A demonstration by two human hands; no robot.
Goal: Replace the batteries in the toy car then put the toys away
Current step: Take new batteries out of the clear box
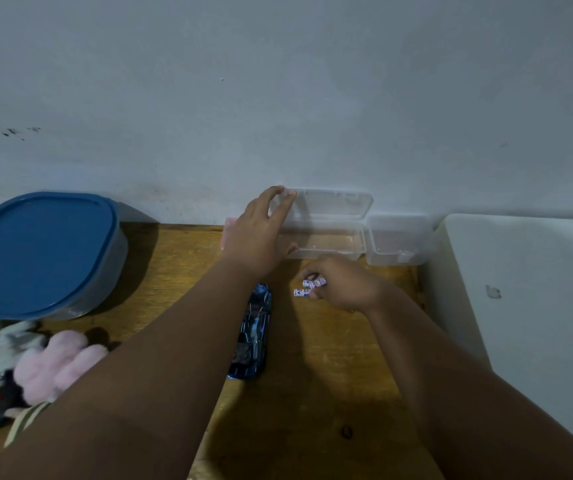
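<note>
A clear plastic case (326,242) stands open against the wall at the back of the wooden table (330,393). My left hand (261,237) holds its raised lid (333,204) at the left corner, fingers over the lid's edge. My right hand (344,285), just in front of the case, pinches two small white, blue and red batteries (309,288). The dark blue toy car (252,336) lies lengthwise on the table below my left wrist, partly hidden by my left forearm.
A big container with a blue lid (41,251) sits at the back left. Plush toys, pink (60,365) and white-grey (1,348), lie in front of it. A second clear box (397,240) adjoins the case. A white surface (527,306) borders the table's right.
</note>
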